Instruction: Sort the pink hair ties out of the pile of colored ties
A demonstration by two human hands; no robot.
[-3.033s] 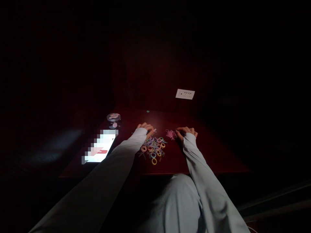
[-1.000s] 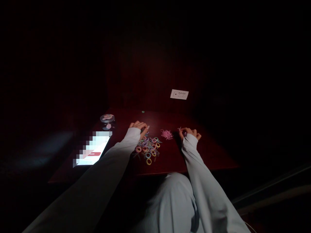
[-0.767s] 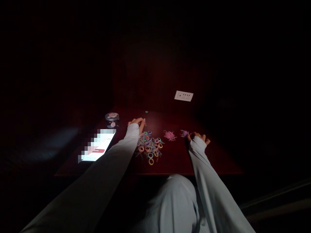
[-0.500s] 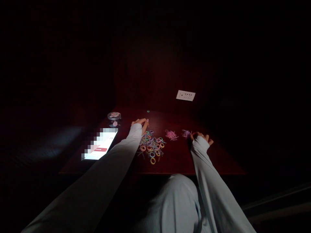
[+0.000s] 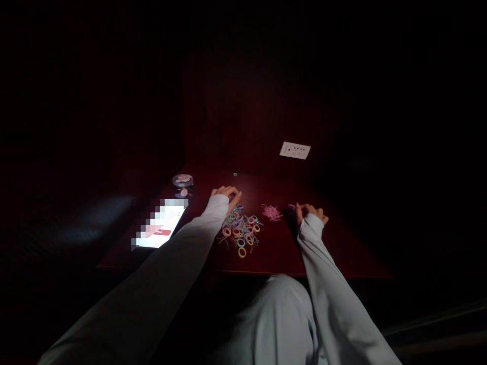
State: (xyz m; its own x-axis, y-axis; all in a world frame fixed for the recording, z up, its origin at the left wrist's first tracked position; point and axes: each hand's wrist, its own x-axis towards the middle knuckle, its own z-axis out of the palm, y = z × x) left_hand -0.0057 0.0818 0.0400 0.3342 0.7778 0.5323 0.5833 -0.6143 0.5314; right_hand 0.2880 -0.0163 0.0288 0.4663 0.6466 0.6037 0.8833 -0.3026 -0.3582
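A mixed pile of small coloured hair ties [image 5: 241, 230] lies on the dark red table [image 5: 277, 258], with thin stick-like pieces among them. My left hand [image 5: 225, 196] is at the far left edge of this pile, thumb and forefinger pinched together; what they hold, if anything, is too small to make out. Right of the pile sits a small heap of thin pink pieces [image 5: 271, 212]. Farther right, my right hand [image 5: 311, 213] has its fingers curled in a pinch beside a few thin purple pieces [image 5: 291, 206], largely hidden by the hand and its shadow.
A lit phone or tablet screen [image 5: 167, 228], partly pixelated, lies on the left. Behind it stands a clear lidded jar [image 5: 183, 185]. One green ring [image 5: 235, 174] is near the back edge. A white socket plate [image 5: 295, 150] is on the back wall. Surroundings are very dark.
My right hand has gone from the pink heap to the purple pieces on the right. My left hand drew back from the mixed pile, then came slightly nearer again. The view has shifted slightly.
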